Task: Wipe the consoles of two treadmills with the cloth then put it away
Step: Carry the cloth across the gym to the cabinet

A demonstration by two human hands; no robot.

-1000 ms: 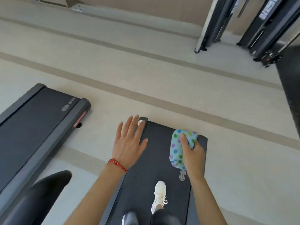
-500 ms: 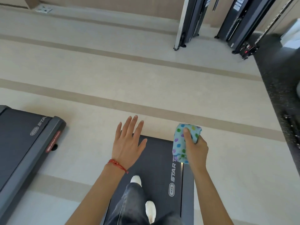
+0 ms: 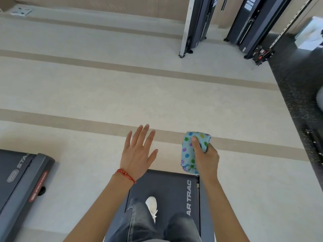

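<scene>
Standing at the treadmill (image 3: 162, 189) deck's end, the right hand (image 3: 206, 159) clutched the bunched cloth (image 3: 189, 151); the left hand (image 3: 138, 152) hung spread, empty. No console showed; stowing the cloth likely followed.

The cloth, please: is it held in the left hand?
No, the spotted cloth is gripped in the right hand; the left hand is open and empty.

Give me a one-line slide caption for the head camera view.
Right hand grips a polka-dot cloth, left hand open, above a treadmill deck's end.
</scene>
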